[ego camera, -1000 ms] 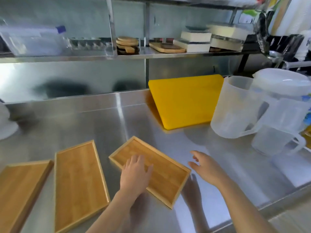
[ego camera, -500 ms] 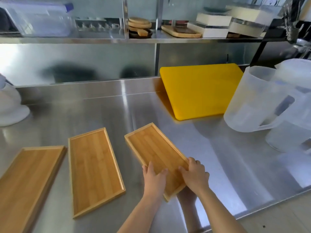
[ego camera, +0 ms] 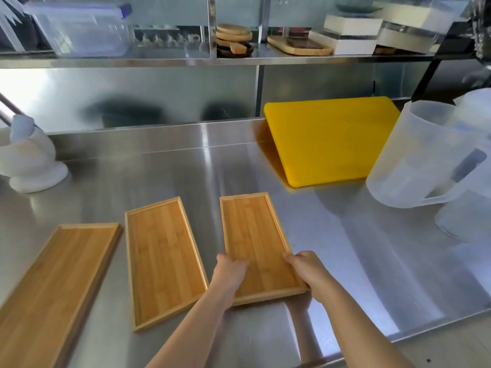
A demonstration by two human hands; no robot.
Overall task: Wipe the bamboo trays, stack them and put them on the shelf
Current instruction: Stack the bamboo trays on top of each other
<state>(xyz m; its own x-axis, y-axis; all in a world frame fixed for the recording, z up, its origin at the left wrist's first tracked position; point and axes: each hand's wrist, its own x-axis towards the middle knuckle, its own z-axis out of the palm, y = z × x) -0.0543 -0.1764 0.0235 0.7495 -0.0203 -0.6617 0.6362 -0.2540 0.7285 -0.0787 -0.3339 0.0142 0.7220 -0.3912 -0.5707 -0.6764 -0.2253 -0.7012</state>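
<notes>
Three shallow rectangular bamboo trays lie side by side on the brushed stainless-steel bench (ego camera: 358, 261). The right-hand tray (ego camera: 252, 235) is held at its near end by both hands: the left hand (ego camera: 229, 274) curls over the near left edge with its thumb lying on the tray's inner face, and the right hand (ego camera: 309, 270) clasps the near right corner, fingers wrapped around the rim. Each grip is closed on that tray, whose far end points toward the back wall. The middle tray (ego camera: 162, 258) lies just beside it, apart from it, and the left tray (ego camera: 58, 282) lies beyond that, angled outward. Behind, a yellow plastic cutting board (ego camera: 332, 139) leans against the wall, with translucent plastic jugs (ego camera: 414, 155) to its right. The steel shelf (ego camera: 159, 59) above carries round wooden boards (ego camera: 233, 35) and a clear lidded container (ego camera: 82, 27).
</notes>
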